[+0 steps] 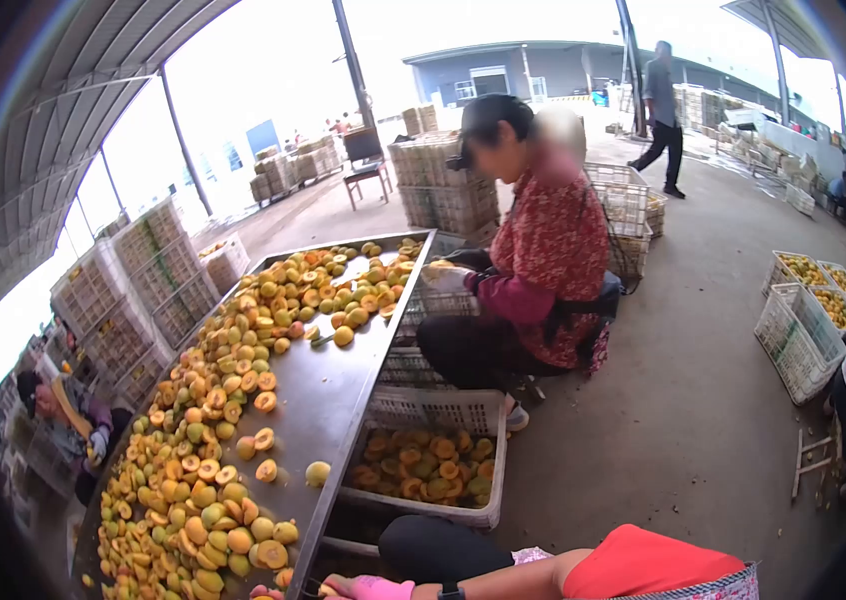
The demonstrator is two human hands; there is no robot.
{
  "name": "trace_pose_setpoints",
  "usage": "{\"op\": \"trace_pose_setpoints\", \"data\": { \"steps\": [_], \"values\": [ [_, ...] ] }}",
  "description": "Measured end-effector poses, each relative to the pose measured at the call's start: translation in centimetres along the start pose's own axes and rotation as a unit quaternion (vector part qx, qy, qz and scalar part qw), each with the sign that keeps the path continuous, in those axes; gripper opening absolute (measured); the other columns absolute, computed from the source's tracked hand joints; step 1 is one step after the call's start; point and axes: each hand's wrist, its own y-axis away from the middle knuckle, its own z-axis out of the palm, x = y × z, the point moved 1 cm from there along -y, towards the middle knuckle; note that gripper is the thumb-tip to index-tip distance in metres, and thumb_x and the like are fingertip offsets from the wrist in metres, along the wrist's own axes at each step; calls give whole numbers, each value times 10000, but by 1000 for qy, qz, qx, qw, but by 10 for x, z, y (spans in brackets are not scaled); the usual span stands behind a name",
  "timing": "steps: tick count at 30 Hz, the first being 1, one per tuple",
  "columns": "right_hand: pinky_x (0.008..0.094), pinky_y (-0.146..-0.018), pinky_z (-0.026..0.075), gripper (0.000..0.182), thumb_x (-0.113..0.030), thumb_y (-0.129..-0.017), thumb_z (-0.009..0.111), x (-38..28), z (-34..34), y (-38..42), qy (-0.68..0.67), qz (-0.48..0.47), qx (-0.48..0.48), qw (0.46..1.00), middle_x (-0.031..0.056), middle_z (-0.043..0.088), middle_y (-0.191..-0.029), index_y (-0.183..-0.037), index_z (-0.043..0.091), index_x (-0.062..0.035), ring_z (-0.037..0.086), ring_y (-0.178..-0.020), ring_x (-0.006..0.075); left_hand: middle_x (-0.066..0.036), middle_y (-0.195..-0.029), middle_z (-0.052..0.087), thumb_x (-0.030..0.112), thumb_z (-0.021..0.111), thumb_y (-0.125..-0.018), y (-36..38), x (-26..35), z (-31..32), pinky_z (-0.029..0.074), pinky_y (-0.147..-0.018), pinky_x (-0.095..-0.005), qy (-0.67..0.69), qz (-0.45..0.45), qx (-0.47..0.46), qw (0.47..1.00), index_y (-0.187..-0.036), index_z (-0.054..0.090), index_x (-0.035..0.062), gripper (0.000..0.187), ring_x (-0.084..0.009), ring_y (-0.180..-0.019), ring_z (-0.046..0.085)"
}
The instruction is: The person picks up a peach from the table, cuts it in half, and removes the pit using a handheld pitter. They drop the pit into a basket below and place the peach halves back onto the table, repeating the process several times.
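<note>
My right hand (pixel 368 588), in a pink glove with a dark watch at the wrist, is at the bottom edge beside the rim of a metal table (pixel 328 490). Its fingers are closed, with a small yellowish bit at their tips; the frame cuts off most of what they hold. Heaped on the table are apricots (pixel 208 490), many of them halved with orange flesh showing. A single apricot (pixel 318 474) lies apart near the rim. My left hand does not show. Below the table edge stands a plastic crate (pixel 498 440) holding apricot pieces (pixel 428 465).
Across the table corner, a co-worker (pixel 553 240) in a red patterned top sits with gloved hands at the rim. Another person (pixel 53 400) works at the left. Stacked crates (pixel 158 270) stand behind the table, and more crates (pixel 798 340) at right. Someone (pixel 661 120) walks farther back.
</note>
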Motion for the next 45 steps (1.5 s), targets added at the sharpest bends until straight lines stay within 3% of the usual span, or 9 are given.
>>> {"op": "trace_pose_setpoints", "data": {
  "steps": [7, 9, 12, 17, 25, 30, 37, 43, 45],
  "values": [
    [447, -774, 487, 369, -378, -1016, 597, -76, -45, -6, -81, 100, -76, 989, 187, 686, -915, -1186, 528, -58, 649, -876, 371, -74, -856, 697, 640, 444, -985, -13, -32, -21, 405, -385, -324, -11, 3, -5, 1000, -1107, 660, 118, 578, -256, -538, 579],
    [411, -728, 490, 350, -392, -1009, 626, -38, -25, -11, -18, 22, -29, 999, 152, 660, -847, -1066, 532, -61, 620, -765, 289, -57, -899, 606, 579, 431, -1029, -2, -36, 10, 486, -577, -242, -48, 73, 58, 995, -1036, 607, 91, 519, -138, -697, 585],
    [420, -689, 504, 341, -387, -1005, 633, -32, -12, 3, -51, 45, -8, 998, 177, 642, -805, -1077, 554, -63, 635, -727, 345, -88, -1049, 646, 495, 413, -1073, -13, -50, 17, 524, -692, -306, 25, 76, 6, 997, -1262, 588, 100, 471, -170, -799, 624],
    [448, -683, 507, 355, -368, -1033, 587, -32, -7, 18, 64, 29, -24, 997, 198, 645, -844, -1159, 538, -40, 658, -784, 412, -83, -1094, 648, 382, 398, -1083, -13, -48, 12, 527, -690, -276, -13, 64, -2, 998, -1285, 582, 79, 408, -169, -811, 640],
    [487, -672, 513, 389, -391, -1040, 567, -54, 0, 7, 135, 51, -17, 989, 232, 655, -846, -1178, 521, -30, 658, -825, 454, -63, -1056, 638, 284, 406, -1060, -10, -61, 4, 543, -751, -272, -109, 141, -13, 984, -1194, 601, 37, 342, -141, -796, 643],
    [491, -680, 524, 443, -414, -1044, 546, -45, 4, 6, 150, 56, -36, 986, 236, 671, -839, -1238, 516, -17, 667, -821, 454, -66, -944, 643, 392, 369, -1088, -2, -59, 18, 539, -725, -285, -110, 160, 62, 979, -1025, 612, 50, 424, -150, -755, 628],
    [455, -697, 528, 428, -381, -1045, 550, -50, 8, 6, 152, 65, -63, 984, 238, 670, -845, -1246, 523, -5, 677, -817, 429, -59, -914, 604, 493, 289, -1096, 1, -62, 15, 531, -713, -292, -55, 113, 97, 987, -995, 532, 69, 499, -161, -748, 603],
    [444, -725, 520, 430, -406, -1065, 484, -56, 6, 7, 19, 140, -125, 982, 230, 681, -823, -1113, 571, 12, 693, -791, 375, -63, -806, 588, 515, 233, -1093, 6, -55, 18, 482, -651, -278, -196, 217, 72, 953, -930, 489, 61, 546, -156, -666, 561],
    [400, -712, 509, 447, -416, -1068, 483, -53, 4, 9, -83, 137, -158, 974, 162, 671, -797, -1099, 590, 17, 656, -742, 251, -65, -766, 578, 517, 227, -1092, 5, -56, 16, 470, -638, -281, -219, 238, 71, 944, -902, 486, 62, 557, -153, -646, 548]
  ]
}}
